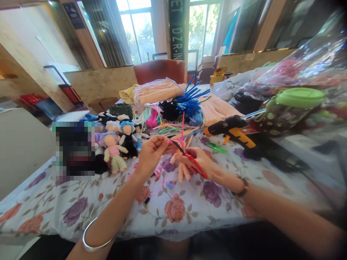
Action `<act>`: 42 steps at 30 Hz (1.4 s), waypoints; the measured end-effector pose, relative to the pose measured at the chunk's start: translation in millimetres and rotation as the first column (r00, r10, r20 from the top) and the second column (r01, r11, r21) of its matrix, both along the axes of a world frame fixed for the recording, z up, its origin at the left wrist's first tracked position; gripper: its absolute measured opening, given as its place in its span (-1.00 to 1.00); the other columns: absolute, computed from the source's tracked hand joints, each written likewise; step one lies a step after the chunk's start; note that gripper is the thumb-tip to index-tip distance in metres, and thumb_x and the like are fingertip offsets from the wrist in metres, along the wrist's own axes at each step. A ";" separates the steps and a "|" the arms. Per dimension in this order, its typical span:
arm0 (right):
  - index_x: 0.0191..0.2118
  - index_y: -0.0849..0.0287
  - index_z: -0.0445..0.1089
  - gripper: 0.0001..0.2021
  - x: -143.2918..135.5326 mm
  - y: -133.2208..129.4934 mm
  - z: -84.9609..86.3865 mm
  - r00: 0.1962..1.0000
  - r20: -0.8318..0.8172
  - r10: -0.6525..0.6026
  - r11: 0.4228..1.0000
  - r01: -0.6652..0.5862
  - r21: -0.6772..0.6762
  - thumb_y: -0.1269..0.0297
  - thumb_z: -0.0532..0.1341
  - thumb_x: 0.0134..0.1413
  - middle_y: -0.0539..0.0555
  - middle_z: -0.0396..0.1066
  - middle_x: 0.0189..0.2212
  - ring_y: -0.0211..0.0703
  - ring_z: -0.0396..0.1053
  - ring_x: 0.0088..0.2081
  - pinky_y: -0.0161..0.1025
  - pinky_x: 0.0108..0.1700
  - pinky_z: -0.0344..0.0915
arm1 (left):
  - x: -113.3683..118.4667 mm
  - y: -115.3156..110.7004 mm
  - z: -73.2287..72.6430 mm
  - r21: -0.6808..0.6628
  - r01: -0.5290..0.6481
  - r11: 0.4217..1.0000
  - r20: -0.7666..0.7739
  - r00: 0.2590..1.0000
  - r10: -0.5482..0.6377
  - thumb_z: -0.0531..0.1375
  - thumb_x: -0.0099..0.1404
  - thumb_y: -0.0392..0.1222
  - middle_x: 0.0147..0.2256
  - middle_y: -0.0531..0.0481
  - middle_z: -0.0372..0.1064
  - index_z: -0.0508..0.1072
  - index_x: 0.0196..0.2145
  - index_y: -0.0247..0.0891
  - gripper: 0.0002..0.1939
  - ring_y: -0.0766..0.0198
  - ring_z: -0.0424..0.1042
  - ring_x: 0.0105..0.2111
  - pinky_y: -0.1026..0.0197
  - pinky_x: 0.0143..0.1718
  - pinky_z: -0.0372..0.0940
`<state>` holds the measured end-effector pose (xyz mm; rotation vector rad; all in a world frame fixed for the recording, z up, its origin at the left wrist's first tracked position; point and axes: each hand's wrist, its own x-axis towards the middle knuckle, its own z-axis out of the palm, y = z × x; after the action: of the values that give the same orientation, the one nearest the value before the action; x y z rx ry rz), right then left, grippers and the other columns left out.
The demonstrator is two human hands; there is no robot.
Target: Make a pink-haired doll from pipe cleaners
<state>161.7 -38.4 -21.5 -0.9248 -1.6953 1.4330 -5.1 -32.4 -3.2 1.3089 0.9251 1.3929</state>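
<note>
My right hand (200, 162) is wrapped round red-handled scissors (195, 167), whose dark blades point up and left toward my other hand. With its fingertips pinched, my left hand (153, 151) holds a bright pink pipe cleaner (183, 124) near the blades; part of the strand rises upright behind them. Just below the scissors is a peach doll body (183, 171) of twisted pipe cleaners, its legs hanging down. My right fingers partly cover this figure, and I cannot tell how firmly they hold it. Small pink scraps (157, 171) lie on the flowered cloth under my hands.
Several finished dolls (112, 151) stand at the left beside a blurred-out patch. Bundles of blue pipe cleaners (189, 103) and peach ones (221, 110) lie behind. A glue gun (230, 131) and a green-lidded jar (299, 97) are at the right on the flowered tablecloth (108, 206).
</note>
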 end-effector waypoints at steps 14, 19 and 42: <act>-0.51 0.17 0.23 -0.63 -1.0 -2.3 1.3 0.999 -0.028 0.017 0.999 -0.018 -0.029 -0.04 0.28 -0.09 -0.14 0.21 -0.73 -0.35 0.16 -0.71 -0.35 -0.66 -0.03 | -0.4 -1.9 0.1 -0.012 -0.004 1.000 -0.017 1.000 0.003 0.33 0.04 0.00 -0.45 -0.01 0.53 0.38 -0.45 -0.27 -0.70 0.18 0.55 -0.40 0.07 -0.20 0.47; -0.46 0.16 0.21 -0.65 -2.0 -3.0 0.8 0.994 -0.068 0.086 0.995 -0.088 -0.041 -0.04 0.23 -0.02 -0.12 0.25 -0.77 -0.30 0.20 -0.73 -0.35 -0.67 -0.03 | -0.8 -2.2 -2.5 -0.002 0.013 1.000 -0.008 1.000 -0.013 0.31 0.07 0.00 -0.43 -0.02 0.54 0.39 -0.43 -0.27 -0.71 0.17 0.55 -0.37 0.06 -0.19 0.47; -0.50 0.15 0.19 -0.65 -6.7 -7.4 0.4 0.983 -0.179 0.041 0.995 -0.056 -0.082 0.02 0.31 -0.08 -0.16 0.19 -0.80 -0.33 0.22 -0.77 -0.41 -0.75 -0.05 | -0.6 -2.4 -1.5 0.038 0.031 0.999 0.048 0.998 -0.033 0.28 0.14 -0.12 -0.45 0.04 0.53 0.41 -0.41 -0.29 -0.81 0.25 0.55 -0.40 0.15 -0.22 0.48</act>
<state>155.0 -45.8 -21.1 -0.7808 -1.5443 1.5831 -5.7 -34.8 -4.8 1.3069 0.8456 1.4173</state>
